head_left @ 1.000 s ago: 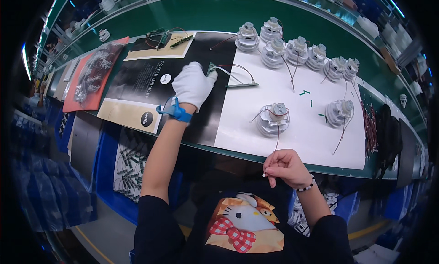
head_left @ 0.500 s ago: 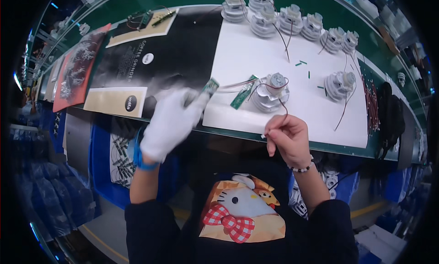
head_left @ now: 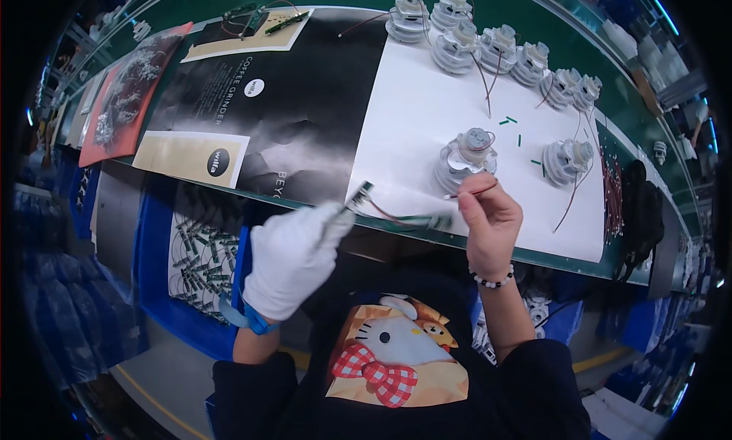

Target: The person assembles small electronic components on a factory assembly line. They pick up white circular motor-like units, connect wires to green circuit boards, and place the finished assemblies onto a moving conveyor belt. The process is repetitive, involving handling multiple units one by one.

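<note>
My left hand (head_left: 293, 261), in a white glove, is closed on a small green circuit board (head_left: 364, 191) at the table's front edge. Wires run from it to a second green circuit board (head_left: 419, 223), blurred, hanging near the edge below my right hand. My bare right hand (head_left: 490, 219) pinches a thin reddish-brown wire (head_left: 479, 189) with a small white tip showing left of the fingertips. Just beyond that hand stands a white motor unit (head_left: 465, 162) with a round metal top. Where the pinched wire joins it is hidden.
Several similar motor units (head_left: 457, 47) stand at the back right, and another motor unit (head_left: 568, 162) stands farther right. Small green strips (head_left: 520, 140) lie between. Bundled wires (head_left: 612, 188) lie at the right edge. A blue bin (head_left: 156, 287) of boards sits below left.
My left hand has drawn its board down toward me, pulling the second board away from beside the motor unit to the table's front edge. My right hand has moved slightly up and right, still pinching the wire.
</note>
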{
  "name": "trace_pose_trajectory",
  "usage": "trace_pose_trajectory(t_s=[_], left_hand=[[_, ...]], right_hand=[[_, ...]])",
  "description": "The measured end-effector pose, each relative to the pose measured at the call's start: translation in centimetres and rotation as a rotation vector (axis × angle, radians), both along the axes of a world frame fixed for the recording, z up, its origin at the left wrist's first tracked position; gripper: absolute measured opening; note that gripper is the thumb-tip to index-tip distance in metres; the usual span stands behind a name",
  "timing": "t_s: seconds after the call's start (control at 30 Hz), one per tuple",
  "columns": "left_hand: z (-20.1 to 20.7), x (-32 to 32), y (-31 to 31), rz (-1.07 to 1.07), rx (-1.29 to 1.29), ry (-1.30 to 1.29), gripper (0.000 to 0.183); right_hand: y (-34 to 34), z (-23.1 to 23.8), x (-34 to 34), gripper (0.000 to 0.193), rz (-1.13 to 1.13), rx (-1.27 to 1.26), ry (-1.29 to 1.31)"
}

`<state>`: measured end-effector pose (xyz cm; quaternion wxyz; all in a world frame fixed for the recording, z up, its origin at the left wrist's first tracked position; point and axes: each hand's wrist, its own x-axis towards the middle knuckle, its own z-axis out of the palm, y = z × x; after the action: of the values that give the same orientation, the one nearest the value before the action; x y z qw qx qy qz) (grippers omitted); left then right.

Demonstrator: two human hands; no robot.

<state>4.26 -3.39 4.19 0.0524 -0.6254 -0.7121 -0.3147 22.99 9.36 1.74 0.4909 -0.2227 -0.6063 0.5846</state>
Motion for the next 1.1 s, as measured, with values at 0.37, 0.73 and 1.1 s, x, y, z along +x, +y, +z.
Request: trace_pose_trajectory(t_s=[0.37,0.73,1.1], left_hand=[[-0.1,2.6,0.5,-0.154,-0.128,-0.739,0.012],[-0.1,3.9,0.7,-0.09,-0.191,-0.774,0.012],[-0.2,4.1,0.9,-0.115,-0.154,-0.67,0.013]], right_hand=[[-0.5,-0.4,-0.5,0.009,0.276,-0.173,0.067],[-0.9,-1.3,-1.1,0.013,0.037,0.135,-0.069],[-0.3,-1.2,-0.7,0.014,-0.051,0.388,-0.156]])
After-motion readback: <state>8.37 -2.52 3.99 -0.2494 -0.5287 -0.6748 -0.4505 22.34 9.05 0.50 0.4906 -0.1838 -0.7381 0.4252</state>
